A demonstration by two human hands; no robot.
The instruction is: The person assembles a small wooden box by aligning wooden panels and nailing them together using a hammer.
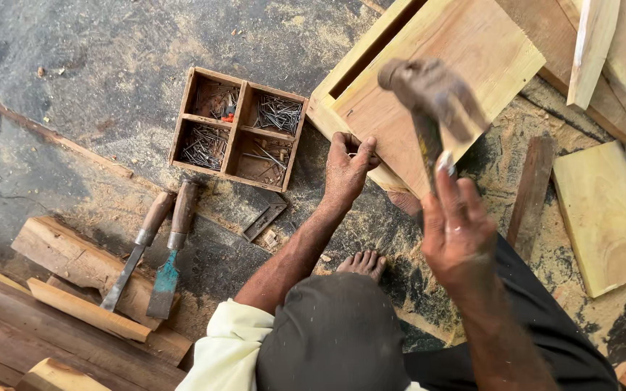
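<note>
Raised above the work, a claw hammer (429, 90) is blurred with motion, its handle gripped by the right hand (456, 232), fingers wrapped closed around it near the camera. Below it, the left hand (347, 168) is pinched shut at the near edge of a pale wooden panel (429, 72), fingertips together as if steadying something small there; whether it is a nail I cannot tell, since the fingers cover it. A bare foot (362, 263) rests on the floor just near of that hand, and a second foot shows partly under the panel's edge. To the left sits a small wooden box with four compartments (238, 128) holding nails, and farther left two chisels (155, 253) lie across scrap timber (74, 261). Off to the right lies a loose pale board (606, 217) on the sawdust-strewn floor (74, 72). The risk, as I judge it, is a blow landing on the pinching fingers, because the hammer head hangs right over them and they sit at the strike point; a glancing hit could also skid off the panel toward the foot. The panel's far end is cut off by the frame.
</note>
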